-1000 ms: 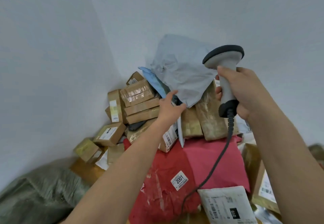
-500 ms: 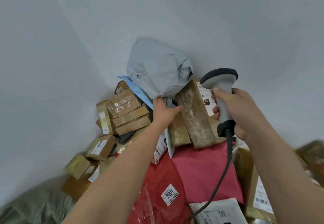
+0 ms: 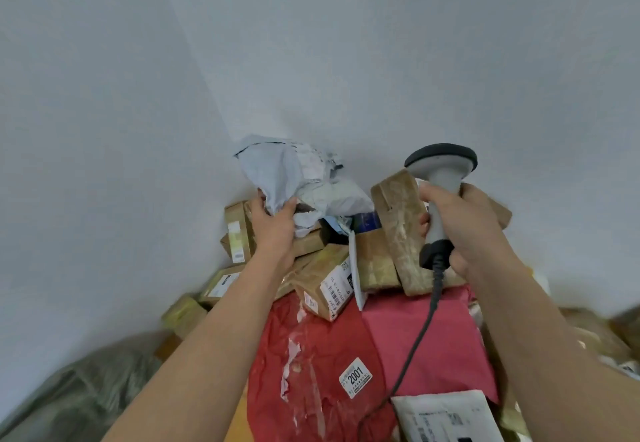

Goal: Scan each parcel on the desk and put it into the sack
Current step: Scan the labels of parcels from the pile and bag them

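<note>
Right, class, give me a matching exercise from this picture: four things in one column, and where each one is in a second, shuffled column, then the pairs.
Things:
1. grey bag
2. scanner
3. 2001 label
4. green sack

Places:
A. on the red parcel
B. in the right hand
C. bottom left corner, below the pile
D. gripped by the left hand at the top of the pile

Pairs: 1-D, 2-B, 3-A, 4-C
</note>
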The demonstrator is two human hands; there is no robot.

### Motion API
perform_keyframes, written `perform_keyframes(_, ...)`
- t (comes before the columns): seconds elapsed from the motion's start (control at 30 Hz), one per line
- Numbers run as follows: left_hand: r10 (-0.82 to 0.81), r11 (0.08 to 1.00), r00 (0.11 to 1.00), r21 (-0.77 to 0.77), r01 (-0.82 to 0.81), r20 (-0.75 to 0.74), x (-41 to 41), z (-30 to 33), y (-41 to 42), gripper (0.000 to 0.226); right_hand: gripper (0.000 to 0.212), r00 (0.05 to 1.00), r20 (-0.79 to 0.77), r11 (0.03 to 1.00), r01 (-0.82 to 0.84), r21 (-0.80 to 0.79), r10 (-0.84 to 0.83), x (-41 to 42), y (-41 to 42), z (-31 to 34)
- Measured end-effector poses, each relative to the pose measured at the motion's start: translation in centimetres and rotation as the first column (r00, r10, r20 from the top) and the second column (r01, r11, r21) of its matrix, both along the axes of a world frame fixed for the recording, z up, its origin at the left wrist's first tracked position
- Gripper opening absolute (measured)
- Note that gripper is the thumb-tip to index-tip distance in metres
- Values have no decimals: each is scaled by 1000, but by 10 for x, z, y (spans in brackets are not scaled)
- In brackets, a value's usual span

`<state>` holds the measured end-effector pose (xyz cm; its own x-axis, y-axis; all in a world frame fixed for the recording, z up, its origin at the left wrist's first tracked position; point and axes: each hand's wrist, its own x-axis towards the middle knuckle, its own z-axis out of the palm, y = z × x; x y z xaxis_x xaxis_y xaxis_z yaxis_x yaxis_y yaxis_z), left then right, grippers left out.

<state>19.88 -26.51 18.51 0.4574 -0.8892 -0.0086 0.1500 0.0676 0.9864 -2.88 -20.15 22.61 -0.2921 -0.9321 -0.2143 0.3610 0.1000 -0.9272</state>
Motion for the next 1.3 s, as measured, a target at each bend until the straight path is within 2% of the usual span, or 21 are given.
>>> perform_keyframes(0.07, -117, 989, 956, 57, 137, -269, 12, 2, 17, 43, 27, 1000, 29, 1000, -3, -22, 3, 8, 2, -2)
perform_keyframes(0.1, -146, 980, 926, 74, 182, -347, 17, 2, 24, 42, 32, 1000, 25, 1000, 1, -26, -1, 12, 3, -4)
perform_keyframes(0.23, -171, 962, 872, 115, 249, -459, 36, -3, 46, 42, 61, 998, -36, 998, 40, -44, -42, 23, 5, -16)
perform_keyframes(0.37, -204, 944, 846, 130, 303, -492, 47, -6, 58, 45, 73, 999, -41, 999, -21, 27, 22, 28, 10, -24)
perform_keyframes(0.47, -279, 913, 829, 132, 385, -485, 48, -8, 65, 47, 91, 996, -28, 996, -78, 43, 79, 32, 15, -28)
perform_keyframes(0.57, -341, 887, 834, 145, 438, -434, 46, -7, 72, 54, 72, 992, -107, 997, -67, 28, 69, 32, 20, -29)
perform_keyframes(0.67, -359, 873, 848, 182, 453, -389, 50, -6, 78, 56, 65, 985, -155, 997, -75, 3, 75, 31, 24, -31)
perform_keyframes(0.83, -369, 838, 892, 322, 441, -262, 55, 1, 89, 30, 58, 962, -269, 997, -62, -38, 49, 31, 26, -34)
perform_keyframes(1.0, -221, 879, 951, 379, 291, -218, 62, 8, 90, 8, 59, 897, -435, 976, -163, -146, 84, 24, 34, -30)
perform_keyframes(1.03, -224, 878, 951, 380, 292, -213, 64, 9, 88, 18, 59, 880, -463, 965, -206, -163, 109, 22, 36, -27)
perform_keyframes(1.1, -238, 879, 952, 373, 295, -192, 66, 9, 83, 55, 60, 862, -480, 935, -292, -202, 165, 21, 40, -22)
perform_keyframes(1.17, -254, 894, 961, 352, 277, -110, 64, 12, 81, 82, 62, 854, -473, 904, -359, -232, 218, 20, 44, -18)
perform_keyframes(1.23, -263, 899, 963, 345, 268, -64, 65, 12, 79, 89, 63, 847, -473, 889, -389, -243, 242, 18, 46, -17)
perform_keyframes(1.3, -284, 878, 943, 349, 328, -174, 72, 13, 78, 84, 59, 846, -489, 897, -367, -245, 213, 16, 44, -18)
